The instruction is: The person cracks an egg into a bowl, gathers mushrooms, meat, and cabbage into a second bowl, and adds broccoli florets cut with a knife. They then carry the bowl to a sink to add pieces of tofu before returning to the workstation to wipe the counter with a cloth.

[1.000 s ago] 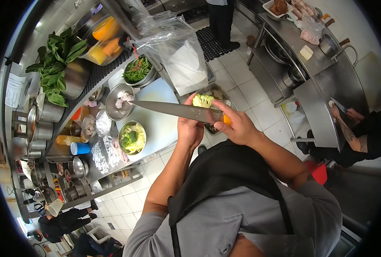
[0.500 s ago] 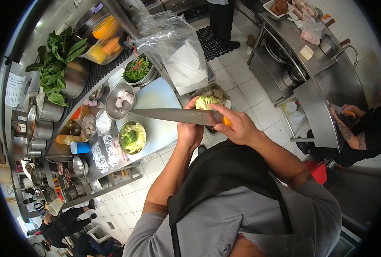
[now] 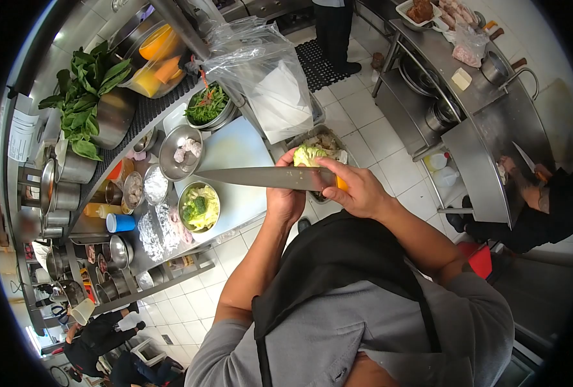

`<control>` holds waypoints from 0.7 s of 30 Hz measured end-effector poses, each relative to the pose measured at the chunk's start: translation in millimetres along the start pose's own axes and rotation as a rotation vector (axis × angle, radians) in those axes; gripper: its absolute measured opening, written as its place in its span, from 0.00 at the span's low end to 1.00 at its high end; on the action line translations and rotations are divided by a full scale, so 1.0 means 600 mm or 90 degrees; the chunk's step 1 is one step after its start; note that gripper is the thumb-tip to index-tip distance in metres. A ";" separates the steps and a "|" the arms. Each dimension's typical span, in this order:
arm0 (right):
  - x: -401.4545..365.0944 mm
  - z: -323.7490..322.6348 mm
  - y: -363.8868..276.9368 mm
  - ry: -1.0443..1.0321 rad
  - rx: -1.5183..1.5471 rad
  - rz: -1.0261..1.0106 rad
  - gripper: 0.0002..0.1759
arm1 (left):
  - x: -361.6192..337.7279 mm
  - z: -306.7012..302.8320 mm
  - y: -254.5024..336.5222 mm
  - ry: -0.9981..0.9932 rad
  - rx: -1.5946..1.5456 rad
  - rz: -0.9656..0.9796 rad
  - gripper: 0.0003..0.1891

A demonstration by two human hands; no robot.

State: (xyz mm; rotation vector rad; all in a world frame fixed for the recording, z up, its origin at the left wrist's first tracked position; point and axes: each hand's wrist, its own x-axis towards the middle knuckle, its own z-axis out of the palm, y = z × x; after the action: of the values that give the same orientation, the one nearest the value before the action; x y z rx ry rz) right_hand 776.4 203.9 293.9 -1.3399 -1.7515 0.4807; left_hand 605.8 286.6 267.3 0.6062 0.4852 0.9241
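While the right hand (image 3: 360, 190) clasps the orange handle of a knife (image 3: 267, 175) between thumb and fingers at centre frame, the left hand (image 3: 285, 200) holds a pale green vegetable piece (image 3: 307, 155) just above the blade, fingers curled at its left edge, the others hidden; if the piece turns or the blade slips, the nearby left fingers could be cut; a loosened hold could drop the piece.

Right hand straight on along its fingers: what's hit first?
Probably the pale yellow-green, bumpy vegetable piece in the left hand; the right hand looks close to or touching it, depth unclear.
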 end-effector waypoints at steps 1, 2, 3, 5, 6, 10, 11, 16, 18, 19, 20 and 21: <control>0.001 0.000 -0.001 0.008 -0.004 -0.010 0.33 | 0.000 0.000 0.001 -0.008 -0.009 0.000 0.22; 0.002 0.000 -0.002 0.015 -0.008 -0.020 0.33 | -0.001 0.000 0.002 -0.015 -0.018 0.000 0.21; 0.002 -0.003 -0.003 0.000 -0.002 -0.008 0.33 | -0.001 -0.001 0.003 -0.023 -0.026 -0.001 0.20; 0.002 -0.009 -0.005 -0.030 0.009 0.014 0.32 | 0.001 -0.006 0.003 -0.032 -0.002 0.010 0.20; 0.001 -0.008 -0.003 -0.031 0.007 0.009 0.33 | 0.001 -0.008 0.003 -0.036 0.011 0.016 0.19; -0.002 -0.007 0.006 -0.032 0.006 -0.011 0.34 | -0.001 -0.011 0.006 -0.038 0.054 0.033 0.19; -0.003 -0.006 0.008 -0.032 0.008 -0.016 0.35 | -0.001 -0.014 0.006 -0.038 0.051 0.032 0.19; -0.006 0.001 0.017 -0.020 0.006 -0.013 0.34 | -0.009 -0.008 0.009 -0.036 0.010 0.044 0.21; -0.006 0.000 0.018 -0.026 0.016 -0.006 0.35 | -0.010 -0.010 0.007 -0.045 0.032 0.086 0.22; -0.005 -0.001 0.018 -0.032 0.025 0.000 0.35 | -0.010 -0.010 0.008 -0.050 0.033 0.079 0.22; -0.005 -0.002 0.019 -0.037 0.034 0.005 0.35 | -0.010 -0.010 0.012 -0.055 0.035 0.073 0.22; -0.005 -0.003 0.020 -0.040 0.032 0.005 0.36 | -0.010 -0.011 0.014 -0.060 0.037 0.066 0.23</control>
State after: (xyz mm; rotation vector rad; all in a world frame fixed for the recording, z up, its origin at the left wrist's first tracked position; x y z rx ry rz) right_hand 785.3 204.9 284.7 -1.3103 -1.7739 0.5731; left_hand 593.6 287.2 269.1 0.7294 0.3994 0.9781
